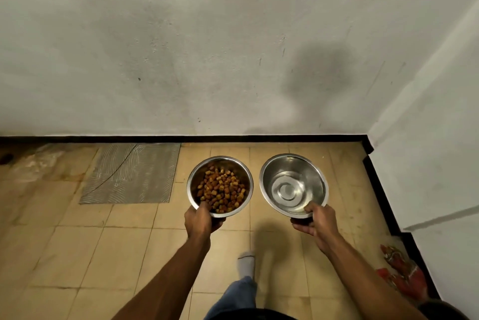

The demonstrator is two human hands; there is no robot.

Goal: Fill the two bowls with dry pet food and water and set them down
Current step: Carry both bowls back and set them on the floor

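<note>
Both bowls are filled and carried, so the filling looks done; the step in hand is the last one, setting them down.

The left hand (201, 221) grips the near rim of the food bowl (219, 186), thumb hooked inside over the rim and fingers curled underneath. The bowl sits just left of the frame's centre and holds a heap of brown kibble (221, 190). The right hand (312, 220) grips the water bowl (293, 185) the same way, thumb inside the near rim, fingers under the base. This bowl is just right of centre, and the rings on its bottom suggest shallow water. The two bowls are side by side, near each other but apart, and both appear to be held above the tiled floor (77, 255) rather than resting on it, though the height is hard to judge.

A wall (181, 47) with a dark skirting runs across the upper half, and a grey mat (132, 173) lies on the floor at mid left. A socked foot (247, 264) shows at bottom centre.

The next move likely calls for lowering both bowls level, the water one especially, onto the floor near the wall, then releasing the rims.
</note>
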